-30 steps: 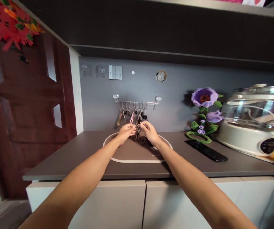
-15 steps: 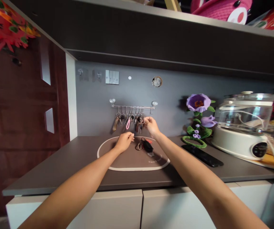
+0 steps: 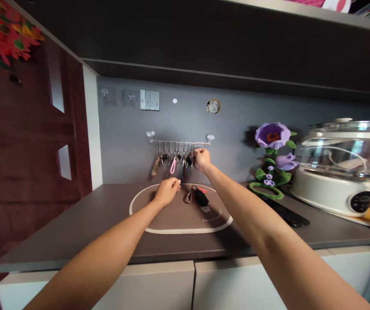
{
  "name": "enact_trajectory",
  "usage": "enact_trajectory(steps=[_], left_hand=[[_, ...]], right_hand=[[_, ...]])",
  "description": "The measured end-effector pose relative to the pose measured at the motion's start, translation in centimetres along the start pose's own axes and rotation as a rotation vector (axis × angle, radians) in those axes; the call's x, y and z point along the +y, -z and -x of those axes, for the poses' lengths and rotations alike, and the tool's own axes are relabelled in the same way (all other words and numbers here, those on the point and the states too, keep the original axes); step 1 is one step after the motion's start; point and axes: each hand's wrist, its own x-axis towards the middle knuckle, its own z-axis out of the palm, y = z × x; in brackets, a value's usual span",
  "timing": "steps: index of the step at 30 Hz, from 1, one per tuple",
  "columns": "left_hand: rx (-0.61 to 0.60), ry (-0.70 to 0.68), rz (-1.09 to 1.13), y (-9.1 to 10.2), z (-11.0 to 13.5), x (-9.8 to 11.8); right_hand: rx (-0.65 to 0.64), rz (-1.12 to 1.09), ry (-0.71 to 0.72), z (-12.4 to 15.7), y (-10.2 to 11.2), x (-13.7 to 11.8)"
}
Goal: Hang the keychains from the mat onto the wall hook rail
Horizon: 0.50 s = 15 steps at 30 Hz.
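My right hand (image 3: 202, 158) is raised to the right end of a clear wall rack (image 3: 180, 142), its fingers pinched at the hooks. A bunch of keys (image 3: 195, 164) shows just under those fingertips, mostly hidden by the hand. Several key rings hang along the rack, among them one with a tan fob (image 3: 155, 166) and one with a pink strap (image 3: 173, 165). Lower down, over the brown mat (image 3: 165, 221), my left hand (image 3: 167, 190) is closed with its fingers curled; what it holds, if anything, cannot be made out. A black key fob (image 3: 201, 196) with a braided loop (image 3: 189, 196) lies on the mat.
Purple artificial flowers (image 3: 272, 135) stand on the counter (image 3: 84, 221) at right. Beside them are a black phone (image 3: 288, 213) and a white appliance with a clear top (image 3: 330, 193). A dark shelf (image 3: 185, 38) overhangs the wall. A reddish-brown door (image 3: 36, 172) is at left.
My right hand has risen a little toward the rack's hooks, and the keys under it have moved up close to the bar. My left hand has barely moved. The camera view has shifted slightly.
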Motion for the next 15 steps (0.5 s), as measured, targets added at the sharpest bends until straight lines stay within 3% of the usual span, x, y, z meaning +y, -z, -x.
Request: enact_trajectory(steps=[7,15], left_hand=[[0.002,0.019,0.014,0.0,0.0,0.2],[-0.008,0.034,0.029,0.2,0.0,0.3]], right_hand=[[0.063,0.094,0.045,-1.2,-0.5,1.3],[0.009,0.074,0.122,-1.9,-0.1,2.8]])
